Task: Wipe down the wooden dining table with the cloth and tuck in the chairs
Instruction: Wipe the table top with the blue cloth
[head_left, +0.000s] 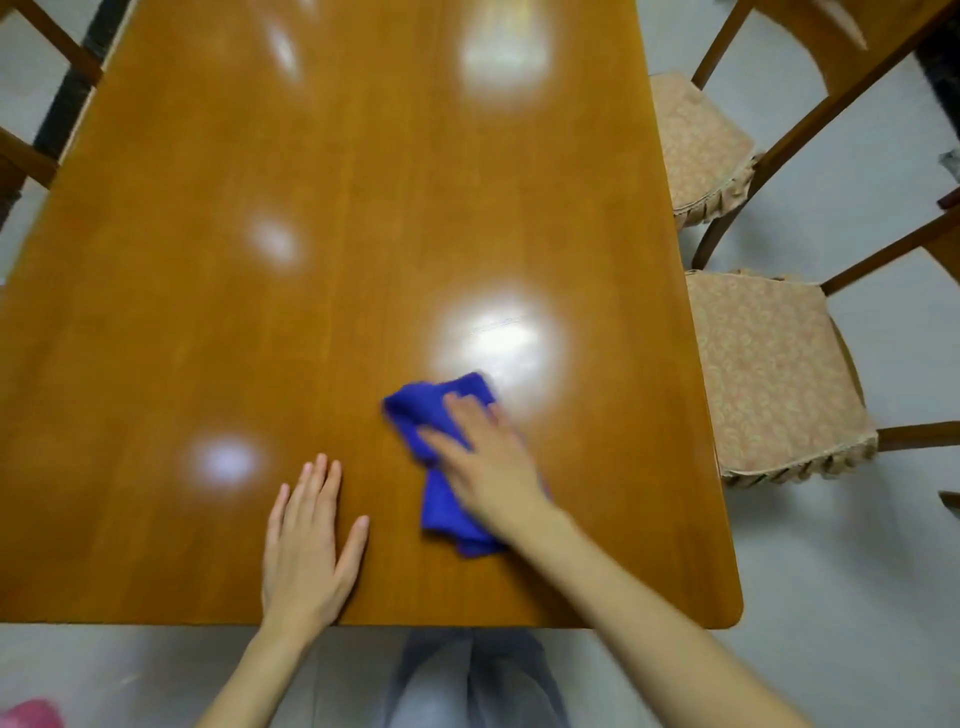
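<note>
A glossy wooden dining table (322, 270) fills most of the view. A crumpled blue cloth (441, 415) lies on it near the front edge, right of centre. My right hand (488, 467) presses flat on the cloth with straight fingers and looks blurred. My left hand (306, 545) rests flat on the bare wood, a little left of the cloth, with its fingers spread. Two wooden chairs with beige cushions stand along the table's right side: the nearer chair (774, 374) and the farther chair (696, 145). Both seats stick out from under the table.
Parts of other wooden chairs (31, 156) show past the table's left edge. Pale grey floor (831, 597) surrounds the table. My legs in grey trousers (467, 675) are at the front edge. A pink object (31, 714) sits at the bottom left corner.
</note>
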